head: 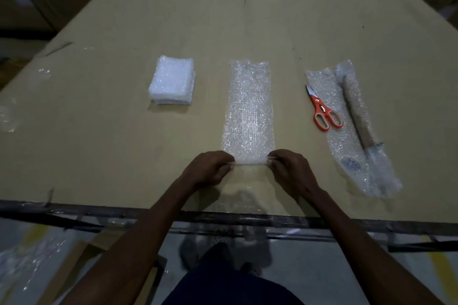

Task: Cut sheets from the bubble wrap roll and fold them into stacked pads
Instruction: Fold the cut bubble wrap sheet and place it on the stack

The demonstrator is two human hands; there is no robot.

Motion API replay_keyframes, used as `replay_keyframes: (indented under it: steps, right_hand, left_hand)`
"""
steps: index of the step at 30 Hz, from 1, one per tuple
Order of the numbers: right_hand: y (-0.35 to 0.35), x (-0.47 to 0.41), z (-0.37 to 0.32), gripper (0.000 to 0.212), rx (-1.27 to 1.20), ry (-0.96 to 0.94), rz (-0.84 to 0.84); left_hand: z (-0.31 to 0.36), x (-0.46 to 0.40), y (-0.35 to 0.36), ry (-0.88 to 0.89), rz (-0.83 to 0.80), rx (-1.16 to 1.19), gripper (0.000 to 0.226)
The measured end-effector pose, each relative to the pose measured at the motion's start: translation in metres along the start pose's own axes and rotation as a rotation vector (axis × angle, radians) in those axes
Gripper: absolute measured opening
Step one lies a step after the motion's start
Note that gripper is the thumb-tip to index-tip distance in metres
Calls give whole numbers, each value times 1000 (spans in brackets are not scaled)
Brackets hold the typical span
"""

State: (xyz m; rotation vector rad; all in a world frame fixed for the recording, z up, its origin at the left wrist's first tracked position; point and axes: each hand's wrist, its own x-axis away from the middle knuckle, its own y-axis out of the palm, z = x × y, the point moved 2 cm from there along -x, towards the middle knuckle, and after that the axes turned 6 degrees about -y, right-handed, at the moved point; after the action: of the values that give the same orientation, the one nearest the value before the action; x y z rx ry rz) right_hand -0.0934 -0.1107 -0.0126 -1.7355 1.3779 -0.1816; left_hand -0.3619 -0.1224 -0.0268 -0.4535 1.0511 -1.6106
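Bubble wrap, a long cut sheet (247, 106), lies flat down the middle of the cardboard-covered bench (124, 32), its near end towards the front edge. The left hand (210, 168) and right hand (290, 168) each pinch one near corner. The sheet is probably very light, limp and slippery, so holding both corners should keep the fold square. A stack of folded pads (172, 80) sits towards the left edge; orange scissors (324, 111) and the nearly spent roll (357, 116) lie towards the right edge.
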Motion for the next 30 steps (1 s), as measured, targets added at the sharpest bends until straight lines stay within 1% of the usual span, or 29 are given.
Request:
replay_keyframes:
  steps: [1,3,5,7,10,14,16,18,20,23,26,30]
  right_hand:
    - [0,-6,2,4,-69,78,20]
    - [-1,-19,11,3,-204,205,38]
    - [-2,-37,19,10,-294,285,41]
    - [-4,-55,25,18,-372,349,48]
    - [-7,-83,36,13,-492,435,86]
    - [-4,-123,45,6,-610,575,174]
    - [-1,-142,50,4,-649,633,208]
    - [2,-160,55,3,-677,679,238]
    - [5,-178,65,7,-693,714,268]
    - [7,-211,79,10,-698,721,274]
    - [8,-243,96,12,-698,711,262]
    - [13,-274,122,12,-706,764,255]
  left_hand:
    - [-1,-6,-4,-67,37,70,15]
    - [-7,-22,-13,-208,87,249,19]
    - [-18,-43,-21,-301,56,404,22]
    - [-26,-66,-27,-316,1,494,15]
    - [-38,-102,-34,-311,-41,571,5]
    - [-57,-140,-41,-365,-132,667,3]
    - [-66,-153,-42,-389,-134,719,2]
    - [-77,-167,-43,-449,-101,790,2]
    - [-87,-184,-44,-531,-59,858,8]
    - [-99,-213,-45,-603,-34,918,15]
    - [-112,-245,-43,-653,23,911,10]
    - [-130,-280,-35,-687,109,849,4]
